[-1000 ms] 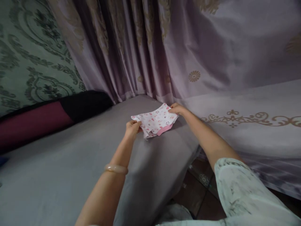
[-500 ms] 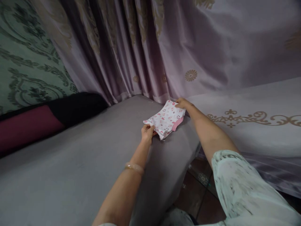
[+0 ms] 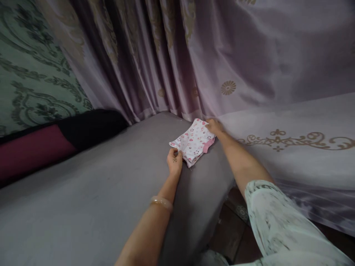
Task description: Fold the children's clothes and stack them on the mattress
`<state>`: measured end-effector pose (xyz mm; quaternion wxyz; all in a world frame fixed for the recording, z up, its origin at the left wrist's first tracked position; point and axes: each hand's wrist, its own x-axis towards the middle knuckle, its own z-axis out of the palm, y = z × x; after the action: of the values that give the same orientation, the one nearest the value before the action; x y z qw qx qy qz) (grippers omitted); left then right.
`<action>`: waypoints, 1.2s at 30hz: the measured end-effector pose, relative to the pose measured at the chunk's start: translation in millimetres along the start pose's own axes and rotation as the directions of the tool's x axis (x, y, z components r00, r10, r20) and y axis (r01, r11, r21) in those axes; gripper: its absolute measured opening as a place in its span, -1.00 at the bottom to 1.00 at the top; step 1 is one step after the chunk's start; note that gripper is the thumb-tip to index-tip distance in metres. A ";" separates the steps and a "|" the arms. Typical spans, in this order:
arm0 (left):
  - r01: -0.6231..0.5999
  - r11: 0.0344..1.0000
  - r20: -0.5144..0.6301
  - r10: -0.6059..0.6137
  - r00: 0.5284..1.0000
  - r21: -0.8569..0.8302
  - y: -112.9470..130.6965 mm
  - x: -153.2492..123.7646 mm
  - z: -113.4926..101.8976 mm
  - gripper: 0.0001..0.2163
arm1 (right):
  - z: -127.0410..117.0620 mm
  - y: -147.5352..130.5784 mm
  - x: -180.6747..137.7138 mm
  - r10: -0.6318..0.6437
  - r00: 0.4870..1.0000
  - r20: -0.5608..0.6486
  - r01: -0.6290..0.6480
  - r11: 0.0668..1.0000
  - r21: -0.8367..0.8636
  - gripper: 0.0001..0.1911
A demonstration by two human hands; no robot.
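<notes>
Garment [image 3: 193,139] of thin, soft-looking white cloth, one only, lies spread on the grey sheet [image 3: 97,195], near the sheet's far corner. Small pink and dark motifs, too many to count, are scattered over its face; one pink band [image 3: 208,145] trims its near right edge, and the outline is roughly four-sided, with a few shallow creases.

Two bare hands hold it. At the garment's left edge the person's left hand [image 3: 175,159] pinches the cloth between thumb and fingers; a cluster of small dark marks shows on the back of that hand. At the garment's upper right corner the right hand [image 3: 215,127] grips the fabric, its fingertips partly hidden. One smooth, pale, glossy bangle [image 3: 161,202] circles the left forearm, nearer the viewer than the garment; one pale green patterned sleeve [image 3: 274,218] covers the upper right arm.

Behind the garment hang satiny mauve curtains [image 3: 249,48] in deep folds, with three gold rosettes [image 3: 228,88] in a row; right of it, a gold scroll [image 3: 277,141] runs along their white band. Well left of the garment stretches one long padded black-and-maroon piece [image 3: 39,144], beneath green damask-patterned wallpaper [image 3: 24,74].
</notes>
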<state>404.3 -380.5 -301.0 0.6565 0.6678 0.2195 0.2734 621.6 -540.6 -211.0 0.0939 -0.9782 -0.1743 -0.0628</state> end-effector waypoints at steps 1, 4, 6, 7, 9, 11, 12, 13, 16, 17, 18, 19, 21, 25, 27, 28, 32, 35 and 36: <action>-0.029 0.998 -0.013 0.030 0.999 0.062 -0.7 -1.6 -0.2 -0.89 | 3.7 0.1 -1.5 0.012 1.000 -0.005 -0.012 1.000 -0.023 -0.60; -0.088 0.969 -0.100 0.113 0.989 0.231 -1.6 -5.6 -1.5 -0.89 | 14.1 0.3 -6.8 0.035 0.999 0.000 -0.035 0.997 -0.068 -0.63; -0.115 0.937 -0.188 0.185 0.965 0.331 -1.2 -7.0 -2.7 -0.84 | 20.3 0.5 -10.5 0.043 0.999 -0.006 -0.043 0.996 -0.074 -0.65; -0.139 0.915 -0.212 0.232 0.949 0.378 -0.5 -7.5 -3.2 -0.80 | 22.9 0.5 -12.3 0.050 0.999 -0.012 -0.051 0.996 -0.077 -0.65; -0.208 0.866 -0.188 0.321 0.928 0.454 2.2 -8.9 -3.2 -0.74 | 26.8 -0.2 -15.2 0.071 0.997 -0.029 -0.073 0.994 -0.086 -0.65; -0.280 0.819 -0.087 0.369 0.925 0.500 6.4 -11.3 -1.2 -0.72 | 29.0 -2.5 -17.4 0.086 0.995 -0.045 -0.090 0.991 -0.095 -0.63; -0.301 0.802 -0.027 0.367 0.930 0.515 8.7 -13.0 0.6 -0.71 | 29.8 -4.6 -18.3 0.080 0.995 -0.052 -0.085 0.992 -0.098 -0.62; -0.307 0.790 0.027 0.347 0.938 0.531 10.9 -14.8 2.6 -0.69 | 30.8 -7.2 -19.3 0.064 0.996 -0.054 -0.069 0.993 -0.098 -0.61; -0.269 0.757 0.132 0.239 0.962 0.596 15.2 -19.5 8.5 -0.58 | 36.6 -17.8 -23.5 -0.004 1.000 -0.021 0.002 0.997 -0.080 -0.58; -0.254 0.745 0.147 0.208 0.967 0.616 15.8 -20.6 10.0 -0.54 | 39.8 -21.6 -25.4 -0.015 1.000 0.001 0.015 0.997 -0.072 -0.56; -0.247 0.733 0.160 0.188 0.969 0.634 15.9 -21.4 11.1 -0.50 | 43.4 -25.0 -27.5 -0.013 1.000 0.025 0.015 0.998 -0.065 -0.52; -0.246 0.720 0.172 0.177 0.969 0.648 15.8 -22.0 11.9 -0.46 | 47.2 -27.9 -29.5 0.000 0.999 0.047 0.003 0.998 -0.061 -0.48; -0.251 0.693 0.190 0.165 0.968 0.676 15.4 -22.8 13.1 -0.41 | 54.0 -31.3 -33.0 0.030 0.996 0.083 -0.025 0.998 -0.059 -0.42; -0.254 0.657 0.229 0.127 0.965 0.710 15.0 -21.0 13.4 -0.37 | 58.9 -29.4 -35.0 0.044 0.993 0.112 -0.037 0.997 -0.065 -0.38; -0.266 0.669 0.274 0.096 0.957 0.694 13.9 -17.0 8.4 -0.37 | 57.1 -27.1 -34.8 0.030 0.993 0.110 -0.024 0.998 -0.061 -0.37; -0.278 0.683 0.305 0.085 0.949 0.675 12.9 -14.3 2.9 -0.37 | 55.6 -26.8 -35.0 0.027 0.993 0.111 -0.021 0.998 -0.059 -0.37; -0.369 0.707 0.418 0.114 0.902 0.604 6.0 -5.1 -45.6 -0.40 | 49.8 -40.7 -44.9 0.028 0.994 0.104 -0.023 0.999 -0.048 -0.38; -0.420 0.623 0.476 0.085 0.875 0.660 3.4 -5.8 -102.3 -0.41 | 49.1 -68.6 -65.5 -0.129 0.985 0.117 0.132 0.991 -0.019 -0.39; -0.433 0.594 0.494 0.067 0.867 0.678 4.1 -7.4 -122.3 -0.42 | 49.6 -79.5 -74.0 -0.206 0.969 0.133 0.209 0.978 -0.007 -0.39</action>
<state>318.5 -292.9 -298.9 0.2915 0.9493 0.0702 0.0949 529.0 -481.5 -258.0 0.0649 -0.9575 -0.2808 -0.0097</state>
